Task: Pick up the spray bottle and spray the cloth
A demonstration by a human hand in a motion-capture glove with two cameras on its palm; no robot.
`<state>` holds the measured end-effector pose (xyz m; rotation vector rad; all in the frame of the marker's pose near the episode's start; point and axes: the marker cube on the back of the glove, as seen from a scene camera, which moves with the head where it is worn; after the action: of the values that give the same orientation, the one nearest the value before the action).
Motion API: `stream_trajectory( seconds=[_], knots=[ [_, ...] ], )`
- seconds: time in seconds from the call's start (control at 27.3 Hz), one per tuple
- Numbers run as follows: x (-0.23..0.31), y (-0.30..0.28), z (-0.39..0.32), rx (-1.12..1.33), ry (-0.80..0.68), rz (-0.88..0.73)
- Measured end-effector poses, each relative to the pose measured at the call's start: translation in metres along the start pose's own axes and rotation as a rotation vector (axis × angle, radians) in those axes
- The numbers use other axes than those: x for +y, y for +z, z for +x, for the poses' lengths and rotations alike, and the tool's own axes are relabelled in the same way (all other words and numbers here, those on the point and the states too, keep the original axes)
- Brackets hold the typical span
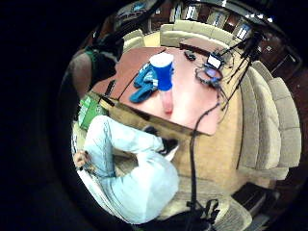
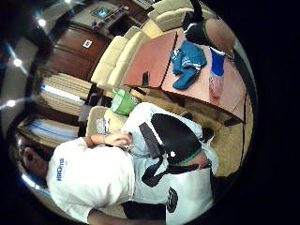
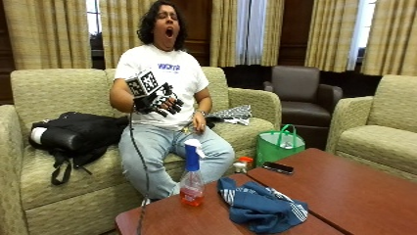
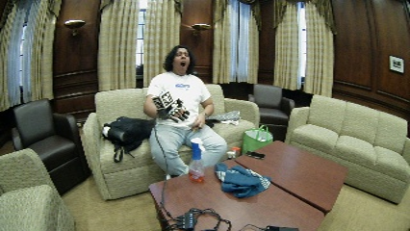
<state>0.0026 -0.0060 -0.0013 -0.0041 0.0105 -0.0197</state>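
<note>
A spray bottle [image 3: 192, 180] with a blue and white head and pink liquid stands upright near the table's front corner [image 1: 164, 79] [image 2: 216, 70] [image 4: 196, 166]. A crumpled blue cloth [image 3: 261, 206] lies on the table just beside it [image 1: 144, 82] [image 2: 187, 63] [image 4: 242, 181]. My gloved right hand [image 3: 158, 102] is raised in front of the seated person's chest [image 4: 173, 109], far from the bottle, with its fingers loosely curled and holding nothing. The bare left hand [image 3: 198, 121] rests on the person's lap.
A reddish wooden table [image 3: 352, 196] holds a black phone [image 3: 278, 168]. A green bag [image 3: 279, 145] and a small bottle [image 3: 242, 164] sit on the floor by the sofa. A black backpack [image 3: 75, 134] lies on the sofa. Cables and devices [image 4: 198, 220] lie at the table's near end.
</note>
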Motion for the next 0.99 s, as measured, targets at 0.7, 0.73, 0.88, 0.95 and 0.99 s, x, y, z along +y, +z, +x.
stream_trajectory(
  seconds=[0.7,0.73,0.88,0.95,0.99],
  knots=[
    [-0.008,-0.002,0.006,0.063,-0.058,-0.02],
    [-0.008,0.0,0.007,0.057,-0.049,-0.015],
    [0.0,0.016,0.014,0.032,-0.004,-0.004],
    [0.005,0.026,0.019,0.004,0.02,0.006],
    [0.007,0.031,0.022,-0.013,0.032,0.013]
  ],
)
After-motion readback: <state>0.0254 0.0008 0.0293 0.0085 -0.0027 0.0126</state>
